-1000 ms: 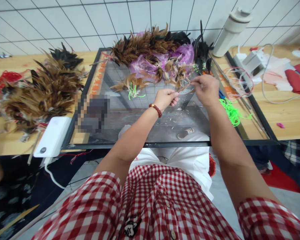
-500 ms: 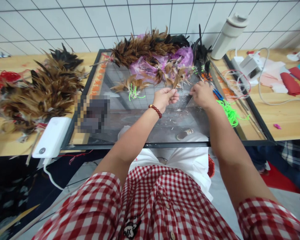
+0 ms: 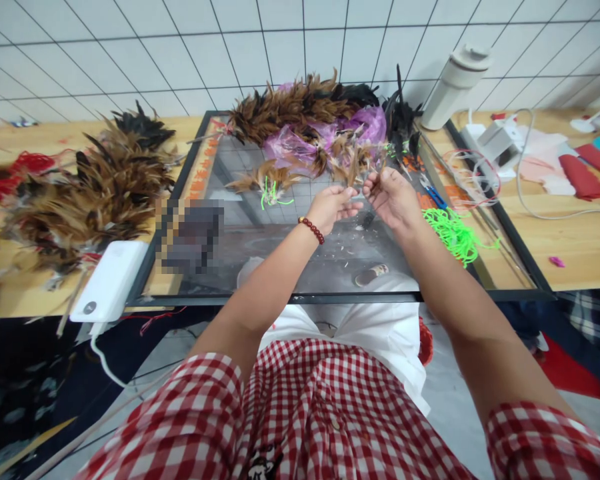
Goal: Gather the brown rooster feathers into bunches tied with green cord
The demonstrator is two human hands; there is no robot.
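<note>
At the middle of the dark-framed glass panel [image 3: 330,263]: both hands, fingertips close together.
Left hand [image 3: 334,205]: thumb near forefinger, other fingers curled. Right hand [image 3: 394,199]: fingers half bent. Whether either grips a feather cannot be told. Brown feathers [image 3: 349,165]: just beyond the fingertips, toward the far edge. Green-stranded feather bundle [image 3: 267,183]: left of the left hand. Feather garland [image 3: 290,110]: along the far edge. Green cord [image 3: 453,235], blue-handled pliers [image 3: 434,193]: toward the right edge. Off-white bottle [image 3: 451,92]: far right corner.
</note>
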